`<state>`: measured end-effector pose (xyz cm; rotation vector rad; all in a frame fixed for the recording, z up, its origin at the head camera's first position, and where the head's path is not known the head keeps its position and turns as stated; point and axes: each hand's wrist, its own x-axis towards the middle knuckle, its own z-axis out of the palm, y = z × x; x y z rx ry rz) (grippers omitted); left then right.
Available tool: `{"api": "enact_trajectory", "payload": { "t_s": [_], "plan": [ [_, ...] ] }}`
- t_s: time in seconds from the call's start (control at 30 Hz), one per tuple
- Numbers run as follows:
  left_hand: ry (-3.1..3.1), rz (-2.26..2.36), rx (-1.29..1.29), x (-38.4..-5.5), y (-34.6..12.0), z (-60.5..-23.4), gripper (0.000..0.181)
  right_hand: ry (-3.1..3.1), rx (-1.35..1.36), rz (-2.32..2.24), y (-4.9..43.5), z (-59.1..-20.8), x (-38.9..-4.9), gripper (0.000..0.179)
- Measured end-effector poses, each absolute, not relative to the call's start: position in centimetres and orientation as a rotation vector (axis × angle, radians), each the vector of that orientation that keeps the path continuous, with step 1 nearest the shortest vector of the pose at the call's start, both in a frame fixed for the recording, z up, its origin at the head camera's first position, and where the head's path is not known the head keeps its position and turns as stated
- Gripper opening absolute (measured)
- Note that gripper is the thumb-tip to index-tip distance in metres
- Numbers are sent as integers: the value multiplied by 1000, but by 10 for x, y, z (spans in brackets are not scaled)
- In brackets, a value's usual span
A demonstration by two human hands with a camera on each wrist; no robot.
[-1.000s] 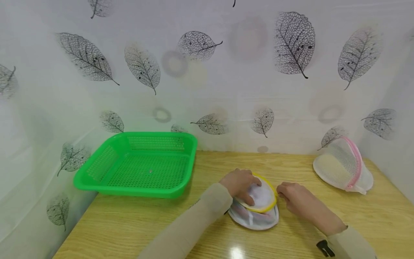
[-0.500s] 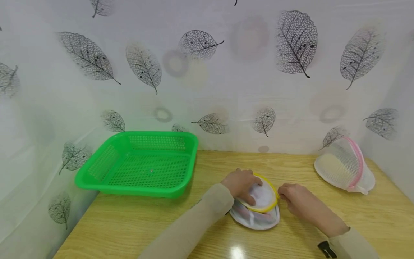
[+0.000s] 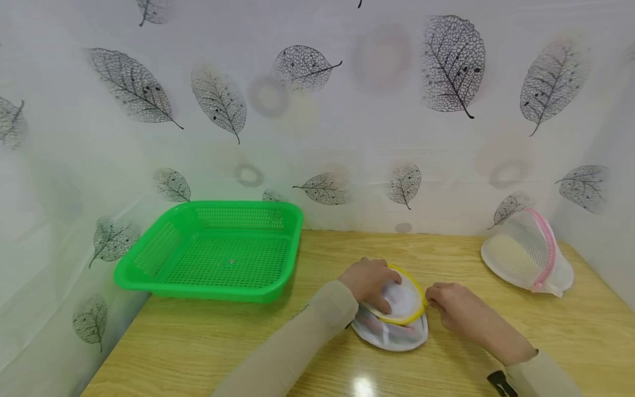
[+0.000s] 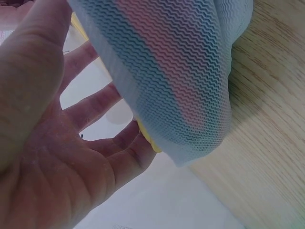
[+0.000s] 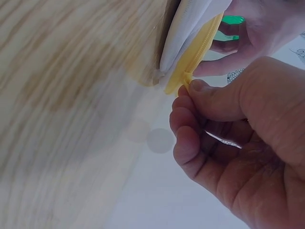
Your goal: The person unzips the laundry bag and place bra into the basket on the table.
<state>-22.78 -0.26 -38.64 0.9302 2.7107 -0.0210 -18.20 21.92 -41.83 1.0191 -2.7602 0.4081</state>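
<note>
Resting with fingers spread on a rounded white mesh bag with a yellow zip (image 3: 404, 302), the left hand (image 3: 368, 284) seems to steady it against sliding. The right hand (image 3: 450, 299) pinches the small yellow zip pull (image 5: 187, 80) at the bag's right edge, presumably because that tab is easiest to grip. Pinkish contents show through the mesh. The bag lies on a light wood-grain counter (image 3: 218, 347). Well apart, back left, is a shallow green perforated plastic basket (image 3: 213, 293); back right, a white mesh bag with a pink zip (image 3: 518, 263), both perhaps placed to leave working room. Behind hangs a white leaf-printed curtain (image 3: 342, 132). No brand, label or writing is readable.
</note>
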Motion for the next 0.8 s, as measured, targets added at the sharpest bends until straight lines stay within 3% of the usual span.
{"api": "enact_trajectory", "payload": {
  "t_s": [0.8],
  "plan": [
    [2708, -22, 964, -229, -4, -387, 62, -2775, 1028, 428, 217, -416, -176, 23]
  ]
}}
